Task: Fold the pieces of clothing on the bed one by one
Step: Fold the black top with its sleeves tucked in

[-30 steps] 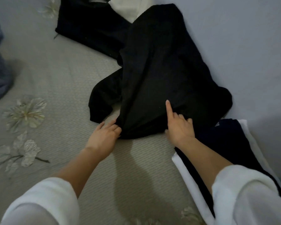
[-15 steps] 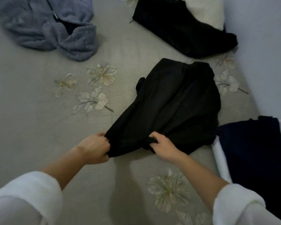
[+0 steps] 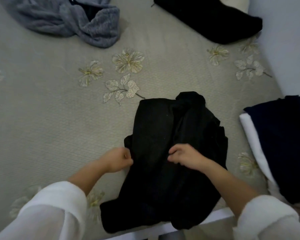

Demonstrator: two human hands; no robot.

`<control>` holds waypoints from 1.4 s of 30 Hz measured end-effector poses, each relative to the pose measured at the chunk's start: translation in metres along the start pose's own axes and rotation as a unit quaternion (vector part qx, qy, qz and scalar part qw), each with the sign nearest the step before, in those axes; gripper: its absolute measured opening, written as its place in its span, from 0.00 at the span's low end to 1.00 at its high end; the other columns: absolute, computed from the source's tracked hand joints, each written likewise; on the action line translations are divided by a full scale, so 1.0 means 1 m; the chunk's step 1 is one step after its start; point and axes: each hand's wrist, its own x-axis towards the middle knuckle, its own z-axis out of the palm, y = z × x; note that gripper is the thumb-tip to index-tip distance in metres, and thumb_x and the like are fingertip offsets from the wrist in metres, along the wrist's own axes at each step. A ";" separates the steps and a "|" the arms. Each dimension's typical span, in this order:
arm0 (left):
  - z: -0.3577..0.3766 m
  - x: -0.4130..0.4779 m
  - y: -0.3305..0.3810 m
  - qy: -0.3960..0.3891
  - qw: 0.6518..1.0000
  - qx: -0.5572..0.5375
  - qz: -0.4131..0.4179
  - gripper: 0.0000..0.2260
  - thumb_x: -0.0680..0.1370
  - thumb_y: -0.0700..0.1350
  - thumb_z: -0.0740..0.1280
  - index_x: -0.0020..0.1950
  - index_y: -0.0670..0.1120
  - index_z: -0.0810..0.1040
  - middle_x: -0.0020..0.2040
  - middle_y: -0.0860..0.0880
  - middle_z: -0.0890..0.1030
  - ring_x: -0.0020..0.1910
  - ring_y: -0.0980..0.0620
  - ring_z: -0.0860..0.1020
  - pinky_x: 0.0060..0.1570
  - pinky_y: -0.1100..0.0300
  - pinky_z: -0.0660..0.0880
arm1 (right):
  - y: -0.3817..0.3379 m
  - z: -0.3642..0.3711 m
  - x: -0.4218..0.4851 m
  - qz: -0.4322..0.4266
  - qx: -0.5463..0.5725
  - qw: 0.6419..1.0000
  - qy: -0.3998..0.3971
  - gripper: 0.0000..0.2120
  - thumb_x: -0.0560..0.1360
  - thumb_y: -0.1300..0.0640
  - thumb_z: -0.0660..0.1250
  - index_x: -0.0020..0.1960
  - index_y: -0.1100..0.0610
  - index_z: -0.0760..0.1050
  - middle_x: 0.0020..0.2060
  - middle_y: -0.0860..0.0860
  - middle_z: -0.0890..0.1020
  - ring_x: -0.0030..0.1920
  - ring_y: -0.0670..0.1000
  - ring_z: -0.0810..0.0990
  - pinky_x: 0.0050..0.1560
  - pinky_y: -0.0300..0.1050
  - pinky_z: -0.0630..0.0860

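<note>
A black garment lies bunched on the bed near its front edge, its lower part hanging over that edge. My left hand grips the garment's left edge with curled fingers. My right hand pinches the fabric near the garment's middle. Both hands sit side by side, a short gap apart, with white sleeves at the wrists.
A crumpled grey garment lies at the back left. Another black garment lies at the back right beside a wall. A folded stack, dark navy on white, sits at the right.
Both hands have dragged the black garment toward the bed's front edge, away from the other black piece. The view has swung so the grey garment shows at the back left.
</note>
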 end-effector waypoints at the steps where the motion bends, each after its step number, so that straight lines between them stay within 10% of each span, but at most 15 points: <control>1: -0.011 0.010 0.001 0.101 0.993 -0.063 -0.002 0.04 0.76 0.48 0.67 0.46 0.48 0.77 0.42 0.52 0.79 0.43 0.53 0.76 0.39 0.62 0.69 | -0.007 -0.013 0.009 -0.021 0.044 0.993 0.111 0.08 0.72 0.60 0.71 0.50 0.56 0.77 0.35 0.51 0.81 0.40 0.51 0.79 0.38 0.39 0.72; 5: -0.037 0.055 0.020 0.251 0.926 -0.279 -0.034 0.11 0.78 0.45 0.65 0.59 0.45 0.76 0.53 0.48 0.79 0.43 0.56 0.76 0.41 0.63 0.70 | -0.027 -0.061 0.031 -0.033 0.030 0.942 0.332 0.09 0.74 0.60 0.66 0.54 0.56 0.77 0.39 0.48 0.80 0.42 0.47 0.79 0.41 0.37 0.70; 9: -0.042 0.082 0.044 0.196 0.844 -0.493 -0.080 0.25 0.77 0.47 0.68 0.72 0.44 0.66 0.67 0.43 0.73 0.57 0.48 0.75 0.53 0.58 0.70 | -0.031 -0.074 0.044 -0.030 -0.210 0.894 0.394 0.26 0.75 0.58 0.65 0.71 0.56 0.63 0.67 0.55 0.69 0.67 0.54 0.67 0.65 0.52 0.65; 12: -0.033 0.086 0.053 0.139 0.859 -0.486 -0.089 0.24 0.75 0.44 0.70 0.69 0.43 0.70 0.63 0.42 0.77 0.57 0.44 0.78 0.54 0.56 0.76 | -0.024 -0.080 0.048 0.043 -0.252 0.883 0.393 0.37 0.75 0.55 0.66 0.77 0.54 0.49 0.73 0.56 0.60 0.73 0.57 0.58 0.69 0.62 0.57; 16: -0.033 0.069 0.028 0.245 0.817 -0.513 -0.093 0.07 0.71 0.38 0.65 0.32 0.43 0.74 0.28 0.47 0.73 0.28 0.50 0.71 0.28 0.60 0.66 | -0.007 -0.077 0.040 0.066 -0.082 0.928 0.357 0.24 0.75 0.59 0.63 0.70 0.53 0.64 0.57 0.56 0.78 0.58 0.59 0.75 0.63 0.63 0.69; 20: -0.018 0.034 -0.032 0.370 0.704 -0.550 -0.257 0.06 0.70 0.39 0.61 0.33 0.41 0.71 0.31 0.45 0.71 0.32 0.47 0.69 0.35 0.53 0.65 | -0.004 -0.048 0.018 -0.015 -0.055 0.918 0.392 0.04 0.73 0.58 0.65 0.40 0.51 0.73 0.39 0.45 0.76 0.44 0.51 0.76 0.57 0.58 0.72; 24: 0.003 0.015 -0.059 0.312 0.765 -0.472 -0.306 0.12 0.68 0.42 0.66 0.47 0.35 0.74 0.44 0.38 0.76 0.47 0.39 0.76 0.45 0.51 0.71 | 0.011 -0.026 0.011 0.044 -0.076 0.947 0.310 0.06 0.69 0.57 0.67 0.39 0.53 0.70 0.41 0.50 0.76 0.45 0.54 0.76 0.55 0.57 0.71; 27: -0.006 0.022 -0.050 0.347 0.801 -0.368 -0.320 0.30 0.71 0.40 0.66 0.72 0.40 0.62 0.70 0.36 0.65 0.70 0.38 0.61 0.68 0.45 0.61 | 0.017 -0.021 0.018 0.045 -0.172 0.937 0.300 0.09 0.70 0.49 0.68 0.42 0.51 0.70 0.45 0.48 0.73 0.49 0.50 0.72 0.55 0.52 0.67; 32: -0.020 0.052 -0.026 0.384 0.899 -0.182 -0.103 0.26 0.77 0.44 0.57 0.75 0.50 0.60 0.78 0.47 0.53 0.76 0.45 0.48 0.71 0.42 0.46 | -0.003 -0.028 0.035 -0.107 -0.184 0.879 0.426 0.12 0.76 0.46 0.63 0.55 0.53 0.71 0.51 0.46 0.71 0.55 0.47 0.68 0.57 0.48 0.61; 37: -0.031 0.071 -0.036 0.340 0.809 -0.369 -0.307 0.30 0.76 0.43 0.64 0.75 0.46 0.56 0.75 0.38 0.58 0.73 0.38 0.55 0.70 0.40 0.53 | -0.035 -0.033 0.076 -0.103 -0.303 0.883 0.343 0.28 0.77 0.53 0.63 0.75 0.56 0.59 0.73 0.52 0.64 0.73 0.52 0.59 0.70 0.54 0.55; 40: -0.020 0.066 -0.059 0.344 0.830 -0.355 -0.259 0.28 0.71 0.44 0.69 0.70 0.50 0.66 0.62 0.46 0.73 0.67 0.41 0.67 0.68 0.43 0.59 | -0.050 -0.028 0.098 -0.018 -0.342 0.909 0.236 0.41 0.74 0.56 0.66 0.78 0.53 0.43 0.72 0.53 0.64 0.73 0.53 0.60 0.72 0.59 0.52; 42: -0.019 0.059 -0.070 0.331 0.838 -0.378 -0.212 0.20 0.71 0.44 0.71 0.62 0.51 0.74 0.56 0.49 0.79 0.60 0.42 0.74 0.66 0.43 0.65 | -0.054 -0.024 0.101 0.020 -0.381 0.896 0.225 0.34 0.73 0.59 0.65 0.74 0.54 0.55 0.63 0.53 0.72 0.65 0.54 0.68 0.69 0.59 0.57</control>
